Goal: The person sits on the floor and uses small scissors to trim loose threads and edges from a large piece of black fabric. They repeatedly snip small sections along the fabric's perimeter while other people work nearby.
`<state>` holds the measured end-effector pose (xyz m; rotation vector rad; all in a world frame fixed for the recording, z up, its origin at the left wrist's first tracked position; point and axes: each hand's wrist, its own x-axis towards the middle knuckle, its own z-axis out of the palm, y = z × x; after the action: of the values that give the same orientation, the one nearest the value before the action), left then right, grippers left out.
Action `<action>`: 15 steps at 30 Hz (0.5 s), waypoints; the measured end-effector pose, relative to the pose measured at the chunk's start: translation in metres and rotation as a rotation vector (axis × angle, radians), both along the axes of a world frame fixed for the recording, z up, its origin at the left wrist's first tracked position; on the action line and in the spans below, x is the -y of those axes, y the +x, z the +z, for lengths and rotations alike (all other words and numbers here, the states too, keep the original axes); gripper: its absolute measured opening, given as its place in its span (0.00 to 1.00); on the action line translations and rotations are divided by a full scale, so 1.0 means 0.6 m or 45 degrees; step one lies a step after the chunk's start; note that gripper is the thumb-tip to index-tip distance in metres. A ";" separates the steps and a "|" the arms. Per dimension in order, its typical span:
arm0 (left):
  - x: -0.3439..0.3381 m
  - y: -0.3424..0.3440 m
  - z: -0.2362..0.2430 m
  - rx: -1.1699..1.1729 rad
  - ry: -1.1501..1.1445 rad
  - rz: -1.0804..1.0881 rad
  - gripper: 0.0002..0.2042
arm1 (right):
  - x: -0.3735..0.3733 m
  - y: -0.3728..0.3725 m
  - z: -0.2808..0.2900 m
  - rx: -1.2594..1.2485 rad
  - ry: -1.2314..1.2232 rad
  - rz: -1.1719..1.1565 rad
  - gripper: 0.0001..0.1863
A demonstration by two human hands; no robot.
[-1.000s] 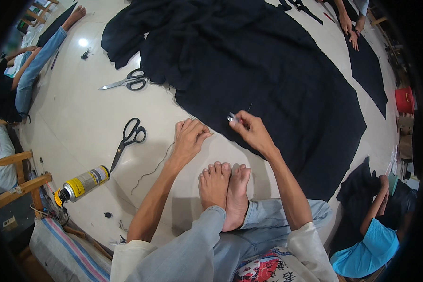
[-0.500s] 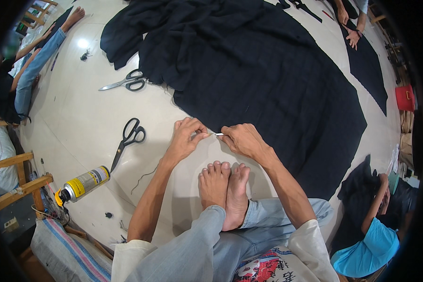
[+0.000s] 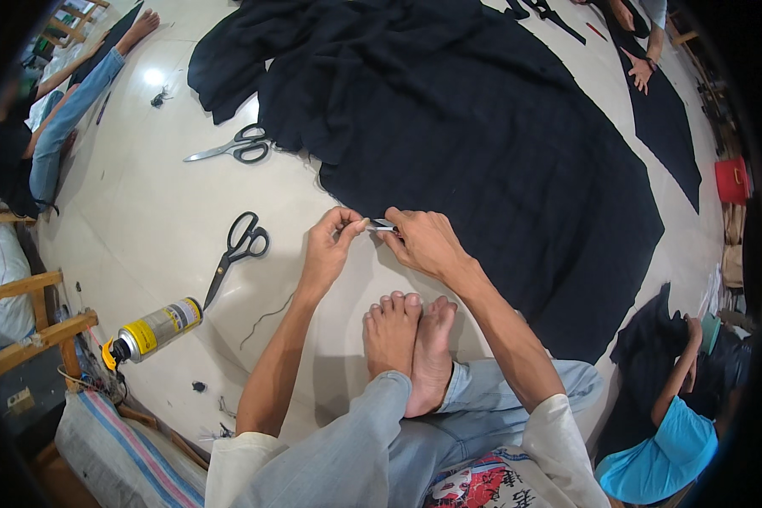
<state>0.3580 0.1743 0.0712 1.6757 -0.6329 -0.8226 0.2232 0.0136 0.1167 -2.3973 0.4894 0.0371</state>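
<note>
My left hand (image 3: 328,241) pinches the end of a thin thread at the edge of a large black cloth (image 3: 483,152) lying on the pale tiled floor. Close against its fingertips, my right hand (image 3: 423,241) is closed round a small silver cutting tool (image 3: 384,225), its details partly hidden by the fingers. A pair of black-handled scissors (image 3: 239,254) lies to the left of my left hand, and a second pair (image 3: 233,148) lies farther up by the cloth's edge. My crossed bare feet (image 3: 402,339) are below both hands.
A yellow-and-silver canister (image 3: 159,328) lies by a wooden frame (image 3: 34,351) at left. One co-worker's legs (image 3: 76,110) stretch out at upper left; another's hands (image 3: 639,72) are over a black strip at upper right. A co-worker in blue (image 3: 660,440) sits lower right, below a red bucket (image 3: 731,180).
My right hand has come down and left from above the cloth to meet my left hand, with the small tool now at the left fingertips. Both hands then shifted slightly upward together.
</note>
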 end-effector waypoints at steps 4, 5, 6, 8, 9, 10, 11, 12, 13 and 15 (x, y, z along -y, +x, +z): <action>0.000 0.000 -0.001 -0.013 -0.032 0.002 0.06 | 0.000 0.007 -0.020 -0.005 0.010 0.091 0.13; 0.000 -0.001 -0.002 -0.027 -0.045 0.011 0.06 | 0.000 0.004 -0.024 -0.006 0.017 0.087 0.13; -0.001 -0.002 -0.003 -0.027 -0.060 0.088 0.06 | -0.001 0.000 -0.026 -0.004 0.025 0.085 0.13; -0.004 -0.007 -0.005 -0.027 -0.091 0.243 0.05 | -0.004 -0.007 -0.027 0.011 0.058 0.038 0.14; -0.007 -0.005 -0.012 0.015 -0.076 0.357 0.06 | -0.007 -0.010 -0.026 0.023 0.083 -0.009 0.14; -0.010 -0.001 -0.019 0.058 -0.060 0.472 0.06 | -0.010 -0.010 -0.024 0.036 0.109 -0.056 0.14; -0.012 0.002 -0.025 0.102 -0.045 0.586 0.06 | -0.010 -0.006 -0.023 0.028 0.141 -0.095 0.14; -0.007 0.003 -0.017 0.118 -0.009 0.545 0.07 | -0.008 0.000 -0.020 0.017 0.171 -0.139 0.14; -0.001 0.004 -0.007 0.133 0.027 0.503 0.08 | -0.006 0.004 -0.018 0.006 0.201 -0.183 0.14; 0.005 0.003 0.002 0.383 0.087 0.375 0.10 | -0.003 0.011 -0.024 0.067 0.243 -0.253 0.15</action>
<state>0.3600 0.1715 0.0723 1.9184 -0.5466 -0.3886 0.2300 0.0157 0.1024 -2.1487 0.6664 -0.0641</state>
